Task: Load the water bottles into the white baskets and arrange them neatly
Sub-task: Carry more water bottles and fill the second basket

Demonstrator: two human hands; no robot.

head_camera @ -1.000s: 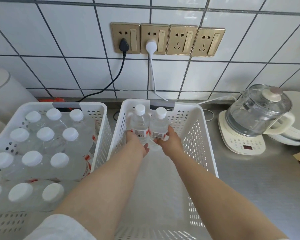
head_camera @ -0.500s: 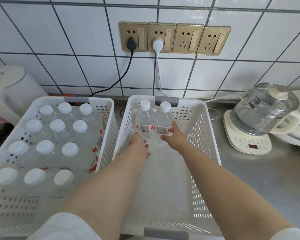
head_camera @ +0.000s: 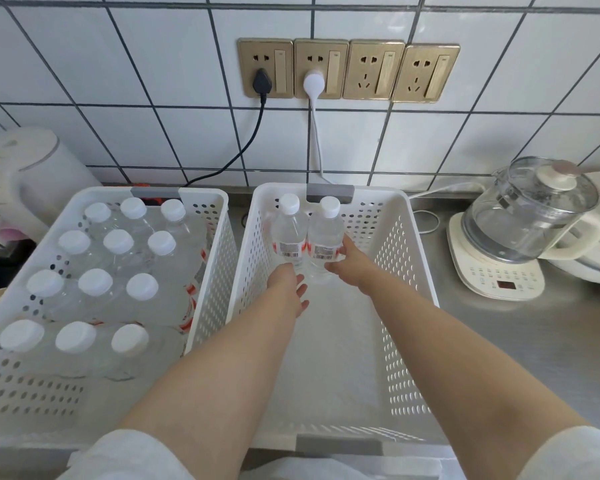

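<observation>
Two white perforated baskets stand side by side on the steel counter. The left basket (head_camera: 201, 194) is packed with several upright white-capped water bottles (head_camera: 118, 242) in rows. The right basket (head_camera: 404, 258) holds two upright bottles at its far left corner. My left hand (head_camera: 286, 289) sits just in front of the left bottle (head_camera: 288, 230), fingers loose and off it. My right hand (head_camera: 352, 263) grips the right bottle (head_camera: 326, 230) at its label, thumb on the front. Most of the right basket's floor is bare.
A glass kettle (head_camera: 530, 216) on a white base stands right of the baskets. A white jug kettle (head_camera: 25, 174) is at the far left. Wall sockets (head_camera: 347, 69) carry a black and a white plug, with cords hanging behind the baskets. Steel counter (head_camera: 534, 341) lies at the right.
My left hand has let go of the left bottle and drawn back slightly. Both bottles now stand on the basket floor. My view has tilted upward a little.
</observation>
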